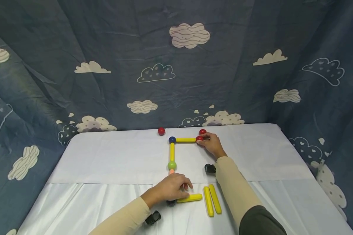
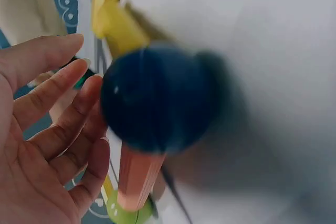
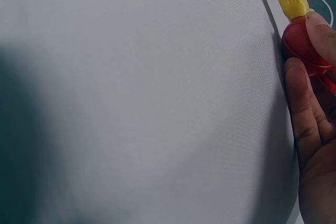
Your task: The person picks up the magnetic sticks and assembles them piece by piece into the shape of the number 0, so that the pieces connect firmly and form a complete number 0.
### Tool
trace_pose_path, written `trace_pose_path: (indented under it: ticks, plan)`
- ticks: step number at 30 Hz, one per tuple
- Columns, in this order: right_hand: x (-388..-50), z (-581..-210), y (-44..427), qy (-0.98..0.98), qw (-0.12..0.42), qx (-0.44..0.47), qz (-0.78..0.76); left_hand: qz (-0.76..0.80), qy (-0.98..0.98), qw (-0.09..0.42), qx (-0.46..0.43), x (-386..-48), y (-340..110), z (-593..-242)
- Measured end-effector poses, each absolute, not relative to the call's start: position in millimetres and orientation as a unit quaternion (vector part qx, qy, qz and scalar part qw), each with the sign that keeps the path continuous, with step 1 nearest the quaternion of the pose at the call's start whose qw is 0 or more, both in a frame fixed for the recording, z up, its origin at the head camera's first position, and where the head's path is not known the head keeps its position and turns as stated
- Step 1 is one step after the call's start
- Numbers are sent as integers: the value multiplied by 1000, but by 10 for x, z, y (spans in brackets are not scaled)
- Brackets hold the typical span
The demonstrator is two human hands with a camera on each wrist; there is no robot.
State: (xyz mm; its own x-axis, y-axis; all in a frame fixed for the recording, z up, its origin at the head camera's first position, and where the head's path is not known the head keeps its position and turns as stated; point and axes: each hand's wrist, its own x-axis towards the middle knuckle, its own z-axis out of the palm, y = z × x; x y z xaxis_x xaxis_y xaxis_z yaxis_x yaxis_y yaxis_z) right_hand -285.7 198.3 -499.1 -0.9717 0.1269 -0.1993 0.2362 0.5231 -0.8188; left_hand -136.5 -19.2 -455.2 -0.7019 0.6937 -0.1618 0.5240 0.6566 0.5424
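My right hand (image 1: pixel 213 146) pinches a red ball (image 1: pixel 199 138) between thumb and fingers. That ball meets the right end of a yellow stick (image 1: pixel 186 140), whose left end meets a blue ball (image 1: pixel 172 139). From there another yellow stick (image 1: pixel 172 151) runs down to a green ball (image 1: pixel 172 165). A salmon-coloured stick (image 2: pixel 140 177) links the green ball to a near dark blue ball (image 2: pixel 160 98). Loosely bent and apart, the fingers of my left hand (image 1: pixel 172 187) are beside this ball, holding nothing. A yellow stick (image 1: pixel 194 197) extends rightward from it, partly under the hand.
Two loose yellow sticks (image 1: pixel 208 201) lie side by side near the right forearm. One red ball (image 1: pixel 161 131) is at the back edge of the white table (image 1: pixel 111 160); a second red ball (image 1: pixel 202 132) sits just behind the right fingers. A cloud-patterned curtain (image 1: pixel 217 88) hangs behind.
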Motion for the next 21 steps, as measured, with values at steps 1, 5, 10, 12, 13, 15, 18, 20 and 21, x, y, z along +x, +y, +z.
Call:
trace_pose_path:
  ticks: [1, 5, 10, 12, 13, 15, 18, 20, 21]
  plan:
    - [-2858, -4993, 1986, 871, 56, 102, -477, 242, 892, 188, 332, -1396, -202, -4539]
    - [-2863, -5006, 2002, 872, 54, 91, -478, 282, 893, 206, 283, -1585, -276, -4481]
    - [-2868, -5008, 2037, 874, 52, 84, -476, 348, 899, 146, 223, -1984, -429, -4457]
    - [-2868, -5009, 2047, 875, 49, 81, -474, 371, 903, 106, 187, -2163, -501, -4467]
    - [-2866, -5010, 2050, 875, 49, 81, -475, 381, 906, 87, 165, -2248, -536, -4473]
    - [-2863, -5015, 2050, 875, 49, 78, -476, 397, 908, 58, 118, -2418, -600, -4486]
    - [-2861, -5018, 2037, 875, 47, 71, -477, 400, 914, 32, 56, -2642, -675, -4501]
    - [-2859, -5015, 2021, 875, 41, 66, -478, 395, 918, 20, 35, -2770, -714, -4517]
    - [-2860, -5013, 2010, 874, 40, 66, -480, 389, 921, 15, 29, -2825, -732, -4527]
